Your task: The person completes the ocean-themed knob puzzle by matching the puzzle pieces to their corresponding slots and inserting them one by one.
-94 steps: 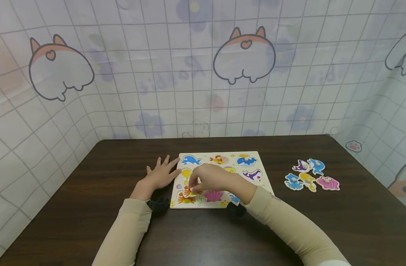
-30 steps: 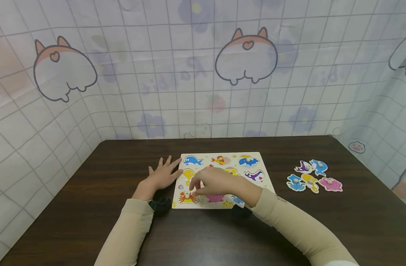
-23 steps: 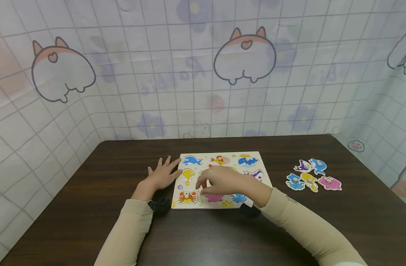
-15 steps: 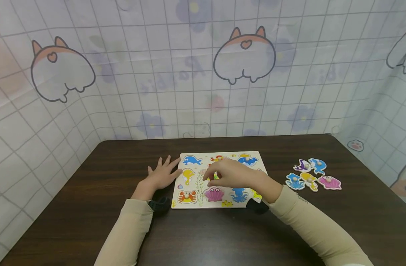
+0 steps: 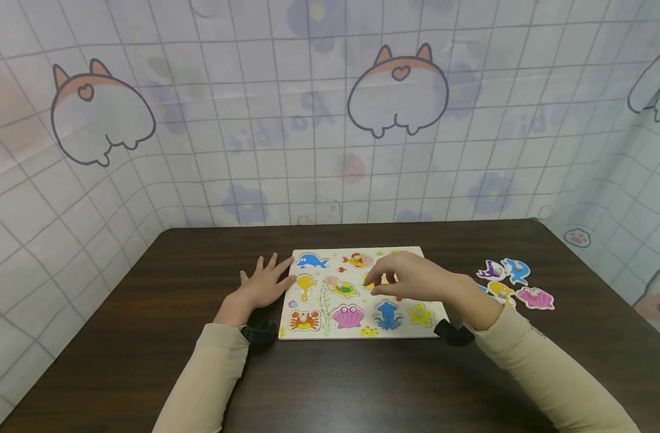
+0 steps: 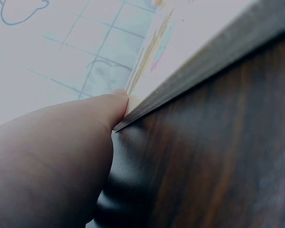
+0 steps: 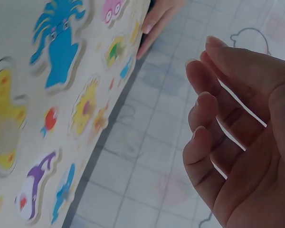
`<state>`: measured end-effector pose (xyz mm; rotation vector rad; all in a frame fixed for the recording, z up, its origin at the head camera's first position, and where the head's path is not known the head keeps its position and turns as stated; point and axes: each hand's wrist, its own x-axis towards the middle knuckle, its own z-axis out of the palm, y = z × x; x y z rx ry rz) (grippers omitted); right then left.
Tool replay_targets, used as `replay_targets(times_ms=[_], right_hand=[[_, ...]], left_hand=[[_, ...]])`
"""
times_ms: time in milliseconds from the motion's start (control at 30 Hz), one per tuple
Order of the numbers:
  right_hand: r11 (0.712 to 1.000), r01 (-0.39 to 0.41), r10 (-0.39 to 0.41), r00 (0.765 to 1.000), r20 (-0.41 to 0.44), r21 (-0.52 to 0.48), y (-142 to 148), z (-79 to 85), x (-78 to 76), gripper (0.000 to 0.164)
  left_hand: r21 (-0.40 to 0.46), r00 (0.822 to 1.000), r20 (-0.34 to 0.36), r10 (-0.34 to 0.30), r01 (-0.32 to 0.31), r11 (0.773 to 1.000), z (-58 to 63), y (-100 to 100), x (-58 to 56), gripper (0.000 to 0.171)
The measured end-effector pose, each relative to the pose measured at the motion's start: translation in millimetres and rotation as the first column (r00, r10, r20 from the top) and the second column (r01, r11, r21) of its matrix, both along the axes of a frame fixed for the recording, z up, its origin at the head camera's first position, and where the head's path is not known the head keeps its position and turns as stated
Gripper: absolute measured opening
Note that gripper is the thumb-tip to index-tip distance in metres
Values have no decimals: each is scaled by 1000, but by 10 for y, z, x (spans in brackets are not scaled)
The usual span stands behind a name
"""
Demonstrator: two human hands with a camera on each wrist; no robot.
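A peg puzzle board (image 5: 319, 332) with sea-animal shapes lies on the table. My left hand (image 5: 264, 282) is flat with spread fingers at its left edge, and in the left wrist view the thumb (image 6: 116, 105) touches the board's edge. My right hand (image 5: 411, 276) hovers over the board's right part, fingers loosely bent and holding nothing; the right wrist view shows the hand (image 7: 247, 109) empty. The crab piece (image 5: 305, 320) sits in the lower left recess. Knobbed turtle (image 5: 341, 287) and fish (image 5: 357, 260) pieces also sit in the board. The right hand covers part of the upper right shapes.
Right of the board several loose knobbed pieces lie together: a purple whale (image 5: 491, 270), a blue dolphin (image 5: 516, 271), a yellow seahorse (image 5: 500, 291) and a pink shell (image 5: 535, 297). A blue one is mostly behind the right arm. Behind the dark table (image 5: 319, 385) hangs a gridded cloth (image 5: 330, 168).
My right hand has let go of the crab piece, which now lies in its recess, and has moved right across the board. My left hand has stayed at the left edge.
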<state>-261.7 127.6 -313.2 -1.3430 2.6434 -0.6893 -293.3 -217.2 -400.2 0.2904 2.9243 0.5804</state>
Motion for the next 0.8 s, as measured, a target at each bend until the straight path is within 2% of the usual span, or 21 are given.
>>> replay_targets(times_ms=[167, 400, 600, 800], right_hand=[[998, 55, -55, 998, -30, 10, 227, -28, -2, 18], [980, 199, -198, 980, 24, -25, 569, -45, -58, 15], [971, 236, -234, 971, 49, -40, 854, -34, -82, 16], [967, 255, -255, 964, 74, 11, 1125, -61, -114, 17]], left_hand=[[3, 1000, -6, -1, 1, 1000, 38, 20, 31, 65], [-7, 1000, -8, -11, 11, 1000, 41, 14, 42, 65], [-8, 1000, 4, -8, 8, 1000, 10, -12, 16, 67], [9, 1000, 4, -14, 14, 1000, -26, -34, -12, 67]])
